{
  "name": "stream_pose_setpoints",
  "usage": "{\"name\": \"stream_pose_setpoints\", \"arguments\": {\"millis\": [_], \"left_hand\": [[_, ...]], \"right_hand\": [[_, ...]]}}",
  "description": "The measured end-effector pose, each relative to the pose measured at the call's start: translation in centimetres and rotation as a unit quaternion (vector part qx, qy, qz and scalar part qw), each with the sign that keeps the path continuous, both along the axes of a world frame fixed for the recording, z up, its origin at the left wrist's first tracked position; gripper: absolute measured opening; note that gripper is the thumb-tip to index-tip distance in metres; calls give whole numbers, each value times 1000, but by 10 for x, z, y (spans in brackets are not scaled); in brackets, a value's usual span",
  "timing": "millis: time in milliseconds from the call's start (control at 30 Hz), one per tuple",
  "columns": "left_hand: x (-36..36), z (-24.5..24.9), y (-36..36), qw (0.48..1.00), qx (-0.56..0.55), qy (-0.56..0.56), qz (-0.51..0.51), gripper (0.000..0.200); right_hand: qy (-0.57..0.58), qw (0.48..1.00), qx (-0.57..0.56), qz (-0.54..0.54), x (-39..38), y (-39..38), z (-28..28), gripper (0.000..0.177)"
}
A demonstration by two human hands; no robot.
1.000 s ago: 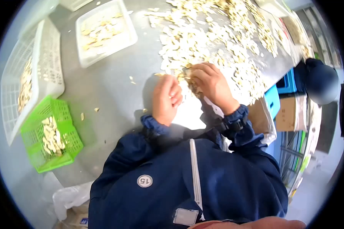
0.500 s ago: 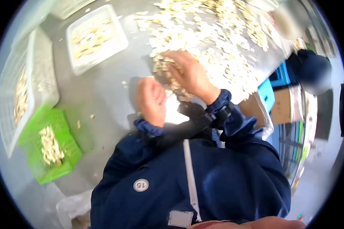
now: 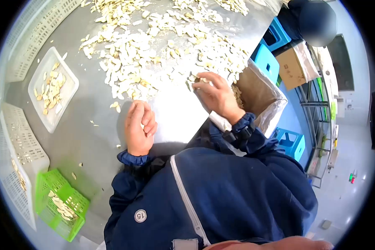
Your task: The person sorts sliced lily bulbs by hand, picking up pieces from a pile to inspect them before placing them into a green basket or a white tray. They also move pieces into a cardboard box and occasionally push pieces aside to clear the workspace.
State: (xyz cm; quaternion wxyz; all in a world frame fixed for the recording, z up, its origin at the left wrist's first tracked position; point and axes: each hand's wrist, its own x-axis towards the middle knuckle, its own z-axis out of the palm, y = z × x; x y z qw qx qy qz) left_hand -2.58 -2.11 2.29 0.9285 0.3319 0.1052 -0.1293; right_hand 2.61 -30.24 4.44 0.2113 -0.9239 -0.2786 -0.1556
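Many pale, flat slices [image 3: 129, 58], some with yellowish or brown edges, lie spread over the metal table [image 3: 100, 141]. My right hand [image 3: 218, 96] is at the near edge of this spread, on the right, with its thumb and fingers pinched around a pale slice [image 3: 204, 80]. To the left, my left hand [image 3: 139, 129] is held over the table with its fingers curled in. A small pale bit shows between its thumb and fingers, too small to make out. A brightly lit patch of table lies between both hands.
A white tray [image 3: 71, 78] with some slices stands at left. Beside it are white perforated baskets [image 3: 29, 146] and a green basket [image 3: 81, 200] holding slices. Right of the table are a lined carton [image 3: 266, 87], blue stools [image 3: 293, 143] and another person [image 3: 293, 16].
My view has shifted, and the slices now appear farther left. My right hand has moved from a heap of slices to the right edge of the bright patch. The hands are farther apart.
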Motion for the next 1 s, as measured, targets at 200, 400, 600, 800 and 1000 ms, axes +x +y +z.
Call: {"name": "stream_pose_setpoints", "arguments": {"millis": [200, 400, 600, 800, 1000], "left_hand": [[0, -2, -2, 999, 4, -3, -35, 25], [-1, 4, -1, 999, 28, -1, -25, 26], [-2, 3, -1, 999, 31, 6, -16, 25], [-1, 4, -3, 999, 34, -1, -15, 25], [-3, 1, -1, 999, 36, -10, -10, 25]], "right_hand": [[-25, 984, 12, -173, 34, -51, -7, 23], [20, 993, -26, -111, 56, -22, -4, 26], [54, 992, 31, -111, 31, -48, 3, 35], [-20, 990, 11, -138, 65, -34, -6, 30], [36, 981, 43, -184, 61, -36, -1, 25]]}}
